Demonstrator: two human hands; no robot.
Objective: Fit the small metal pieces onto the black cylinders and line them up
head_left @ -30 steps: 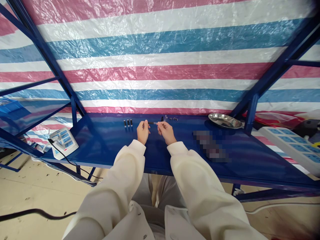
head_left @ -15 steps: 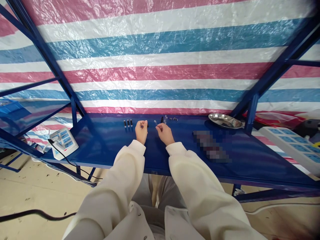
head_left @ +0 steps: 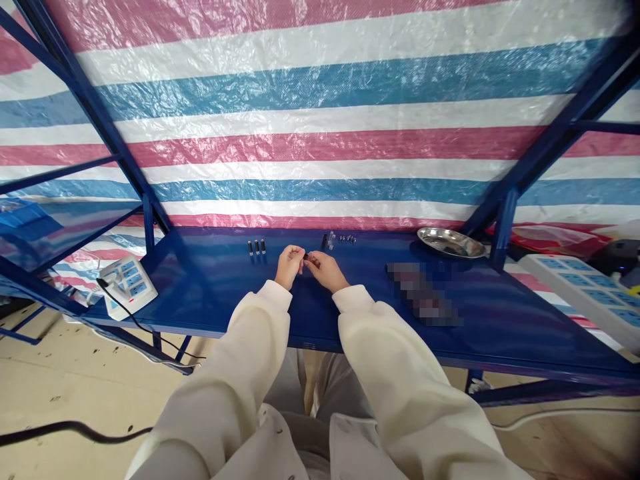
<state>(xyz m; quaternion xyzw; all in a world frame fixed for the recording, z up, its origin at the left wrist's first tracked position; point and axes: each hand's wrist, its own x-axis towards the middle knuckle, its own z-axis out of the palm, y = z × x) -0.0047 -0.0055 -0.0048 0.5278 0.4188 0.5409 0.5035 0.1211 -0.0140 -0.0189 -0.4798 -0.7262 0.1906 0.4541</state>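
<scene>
My left hand (head_left: 289,267) is closed in a pinch on a small black cylinder (head_left: 307,256), mostly hidden by fingertips. Against it my right hand (head_left: 326,269) is also pinched, fingertips meeting the left ones. The small clear tube seen in it a moment ago is now covered by the fingers. Beyond the right hand lie black cylinders (head_left: 324,241), a few clear tubes (head_left: 331,240) and several small shiny metal parts (head_left: 347,239). To the left stand three black cylinders with pale ends (head_left: 257,247) in a row.
The blue table (head_left: 200,280) carries a shiny metal dish (head_left: 451,243) at the back right and a blurred-out object (head_left: 423,293) nearer me. Power strips lie at the left (head_left: 129,287) and right (head_left: 585,287) ends. A striped plastic sheet (head_left: 320,147) hangs behind.
My right hand has moved left with the clear tube, and my left hand slightly right, so their fingertips now meet around the black cylinder.
</scene>
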